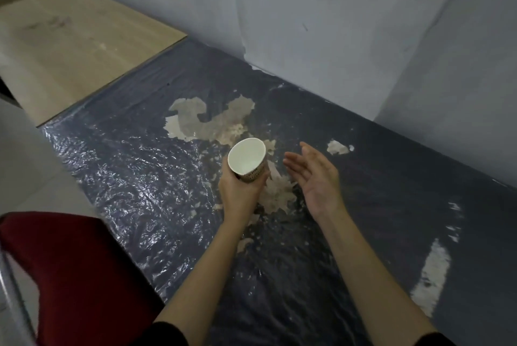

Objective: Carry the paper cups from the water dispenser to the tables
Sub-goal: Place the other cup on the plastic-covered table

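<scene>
My left hand (240, 191) grips a paper cup (247, 160) from below, over the middle of a dark table (134, 177) covered in wrinkled clear plastic. The cup is white inside, patterned outside, and tilted with its mouth toward me; it looks empty. To the right of the cup, a short gap away, my right hand (313, 177) is held open with the palm facing the cup and nothing in it. No water dispenser is in view.
The dark table's surface is peeling in pale patches (207, 121). A light wooden table (72, 46) adjoins it at the far left. A grey wall (307, 18) runs along the far edge. A dark red chair seat (70, 270) stands at the near left.
</scene>
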